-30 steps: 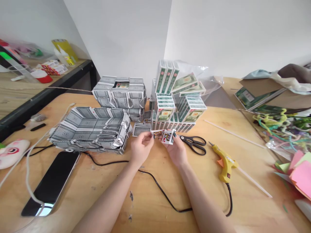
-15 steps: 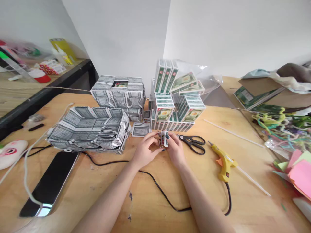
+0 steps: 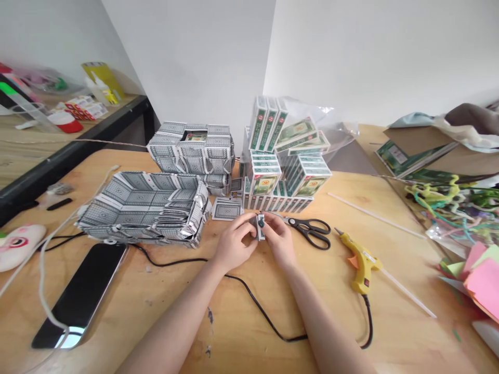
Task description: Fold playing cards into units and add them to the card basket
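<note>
A small folded playing card [image 3: 261, 235] stands on edge between my two hands, low above the table. My left hand [image 3: 236, 241] grips it from the left, fingers curled round its far edge. From the other side my right hand [image 3: 277, 240] pinches it, with the dark-nailed thumb pressed on its narrow white face. My fingers hide much of it, so I cannot tell whether it is one card or several. Just beyond my left hand lie loose patterned playing cards [image 3: 227, 209]. Black-handled scissors [image 3: 311, 231] lie right of my right hand, their blades partly behind it.
An open box built of folded cards [image 3: 140, 208] sits at left, a second card structure [image 3: 191, 150] behind it. Boxed card decks [image 3: 267, 176] are stacked ahead. A yellow glue gun [image 3: 362, 262] lies at right, a phone [image 3: 81, 296] at left. A black cable [image 3: 257, 306] crosses beneath my forearms.
My right hand has moved slightly left and brought its folded card against the piece in my left hand. The gap between the two pieces has closed.
</note>
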`<action>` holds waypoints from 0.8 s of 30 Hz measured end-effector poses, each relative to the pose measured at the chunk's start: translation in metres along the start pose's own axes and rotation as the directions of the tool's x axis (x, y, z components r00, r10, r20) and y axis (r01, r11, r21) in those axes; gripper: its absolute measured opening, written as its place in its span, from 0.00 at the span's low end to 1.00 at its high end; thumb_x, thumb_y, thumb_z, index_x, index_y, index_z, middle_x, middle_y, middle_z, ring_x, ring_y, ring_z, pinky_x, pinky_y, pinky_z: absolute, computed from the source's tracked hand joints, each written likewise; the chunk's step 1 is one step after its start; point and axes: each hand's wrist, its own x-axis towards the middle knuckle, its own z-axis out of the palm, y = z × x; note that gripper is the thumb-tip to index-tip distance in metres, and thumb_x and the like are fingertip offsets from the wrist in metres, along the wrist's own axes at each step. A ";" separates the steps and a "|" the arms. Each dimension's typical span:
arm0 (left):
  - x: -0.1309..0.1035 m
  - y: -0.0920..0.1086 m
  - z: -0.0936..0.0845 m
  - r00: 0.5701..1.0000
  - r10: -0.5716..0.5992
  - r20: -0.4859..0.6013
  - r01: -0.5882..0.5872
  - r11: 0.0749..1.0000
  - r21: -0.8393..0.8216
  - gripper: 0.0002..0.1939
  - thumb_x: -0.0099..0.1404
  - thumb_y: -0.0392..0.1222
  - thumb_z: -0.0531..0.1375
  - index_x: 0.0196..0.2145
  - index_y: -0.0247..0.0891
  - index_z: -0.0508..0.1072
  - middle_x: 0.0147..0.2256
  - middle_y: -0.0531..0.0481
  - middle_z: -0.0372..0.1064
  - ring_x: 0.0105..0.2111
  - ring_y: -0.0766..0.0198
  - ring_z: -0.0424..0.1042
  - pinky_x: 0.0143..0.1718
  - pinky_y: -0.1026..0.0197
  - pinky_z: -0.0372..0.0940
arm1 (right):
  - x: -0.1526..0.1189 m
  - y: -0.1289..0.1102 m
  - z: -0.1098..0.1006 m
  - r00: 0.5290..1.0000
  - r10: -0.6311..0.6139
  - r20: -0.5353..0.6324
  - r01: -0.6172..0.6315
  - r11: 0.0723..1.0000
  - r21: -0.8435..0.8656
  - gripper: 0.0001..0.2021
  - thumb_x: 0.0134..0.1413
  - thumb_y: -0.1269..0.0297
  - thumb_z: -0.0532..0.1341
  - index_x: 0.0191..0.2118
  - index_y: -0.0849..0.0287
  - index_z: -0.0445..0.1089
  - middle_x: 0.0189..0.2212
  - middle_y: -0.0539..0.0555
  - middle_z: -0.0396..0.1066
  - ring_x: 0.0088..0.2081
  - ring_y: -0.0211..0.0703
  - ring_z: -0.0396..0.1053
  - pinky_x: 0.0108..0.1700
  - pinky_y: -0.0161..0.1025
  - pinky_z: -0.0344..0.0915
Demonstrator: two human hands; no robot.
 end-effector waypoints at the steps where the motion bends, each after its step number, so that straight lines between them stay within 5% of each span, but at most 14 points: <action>1: 0.000 0.000 0.000 1.000 -0.005 0.001 0.005 1.000 -0.003 0.06 0.52 0.30 0.56 0.25 0.39 0.62 0.48 0.48 0.63 0.48 0.61 0.63 0.47 0.59 0.61 | 0.000 0.000 0.000 1.000 -0.002 0.002 0.002 1.000 0.001 0.15 0.45 0.62 0.63 0.41 0.56 0.66 0.37 0.52 0.69 0.37 0.41 0.67 0.40 0.38 0.63; 17: -0.002 -0.001 0.001 0.999 -0.040 -0.024 0.040 0.999 0.007 0.08 0.49 0.28 0.56 0.24 0.39 0.61 0.47 0.47 0.63 0.42 0.61 0.67 0.40 0.61 0.64 | 0.002 -0.001 -0.001 1.000 0.017 0.007 -0.016 0.999 -0.043 0.16 0.44 0.61 0.62 0.42 0.57 0.66 0.37 0.53 0.70 0.36 0.42 0.68 0.39 0.39 0.64; 24: -0.002 -0.001 0.003 0.995 -0.096 -0.002 0.096 0.995 0.035 0.07 0.48 0.29 0.56 0.24 0.38 0.61 0.47 0.48 0.63 0.27 0.70 0.67 0.32 0.64 0.65 | 0.002 -0.002 0.002 0.999 0.006 0.032 -0.004 0.998 -0.056 0.16 0.43 0.61 0.63 0.41 0.57 0.67 0.38 0.54 0.69 0.37 0.42 0.68 0.40 0.40 0.64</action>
